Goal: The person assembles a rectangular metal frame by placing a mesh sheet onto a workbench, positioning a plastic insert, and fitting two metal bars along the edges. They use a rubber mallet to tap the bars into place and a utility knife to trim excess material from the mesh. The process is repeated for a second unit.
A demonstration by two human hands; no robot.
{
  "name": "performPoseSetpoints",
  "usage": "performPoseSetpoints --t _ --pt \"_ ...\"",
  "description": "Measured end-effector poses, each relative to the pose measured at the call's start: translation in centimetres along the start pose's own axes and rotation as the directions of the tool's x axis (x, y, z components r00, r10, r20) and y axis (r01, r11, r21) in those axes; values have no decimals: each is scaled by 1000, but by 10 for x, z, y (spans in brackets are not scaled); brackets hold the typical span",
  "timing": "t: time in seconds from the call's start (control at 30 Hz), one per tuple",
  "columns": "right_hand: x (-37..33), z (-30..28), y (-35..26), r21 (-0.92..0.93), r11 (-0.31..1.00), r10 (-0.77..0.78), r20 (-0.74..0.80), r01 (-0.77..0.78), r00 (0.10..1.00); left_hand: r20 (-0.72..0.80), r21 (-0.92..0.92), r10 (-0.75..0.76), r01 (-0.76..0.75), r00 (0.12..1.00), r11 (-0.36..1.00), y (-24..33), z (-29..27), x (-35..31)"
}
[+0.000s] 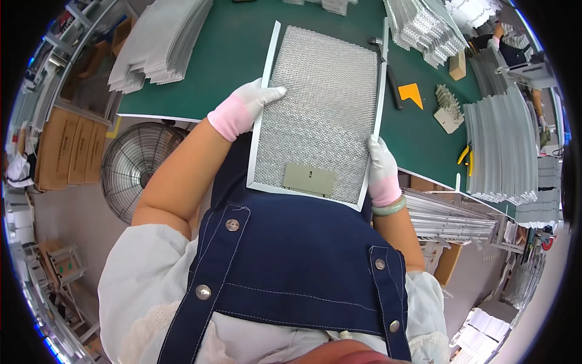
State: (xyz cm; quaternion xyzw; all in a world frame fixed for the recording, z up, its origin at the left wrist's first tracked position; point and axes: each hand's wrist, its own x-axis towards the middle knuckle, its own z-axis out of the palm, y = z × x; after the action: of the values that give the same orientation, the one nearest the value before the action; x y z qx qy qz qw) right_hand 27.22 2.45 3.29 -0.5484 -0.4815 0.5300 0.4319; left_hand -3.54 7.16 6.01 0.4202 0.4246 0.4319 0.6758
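Between my gloved hands is a metal mesh filter panel (324, 91), tilted against my apron at its near end. Pale metal framing runs along its left, right and near edges; along the far edge I see bare mesh. A flat grey-green plate (309, 179) sits at the near end of the mesh. My left hand (247, 104) grips the left frame edge, thumb laid over the mesh. On the right edge, lower down, my right hand (382, 173) is closed round the frame, its fingers partly hidden behind it.
The green table (236, 48) carries mesh stacks (163, 42), a hammer (393, 82), an orange angled piece (411, 95), yellow-handled pliers (465, 159) and stacked frame strips (500, 145). A floor fan (139, 167) and cardboard boxes (70, 148) stand at left. Another person (506, 45) is at far right.
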Motion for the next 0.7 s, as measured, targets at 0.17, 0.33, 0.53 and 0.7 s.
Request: performPoseSetpoints --t 0.17,0.33,0.53,0.7 --pt "-15 9 -18 67 997 -38 -70 42 997 31 363 175 -175 984 915 10 2 3" --pt "-25 12 -47 82 986 -143 -48 147 989 73 187 267 -277 961 943 37 22 -8" --pt "-31 3 -66 65 969 -242 52 239 969 -164 546 295 -162 941 822 81 36 -18" --pt "-35 0 -72 100 940 -334 77 326 939 44 341 324 -319 945 884 77 27 -11"
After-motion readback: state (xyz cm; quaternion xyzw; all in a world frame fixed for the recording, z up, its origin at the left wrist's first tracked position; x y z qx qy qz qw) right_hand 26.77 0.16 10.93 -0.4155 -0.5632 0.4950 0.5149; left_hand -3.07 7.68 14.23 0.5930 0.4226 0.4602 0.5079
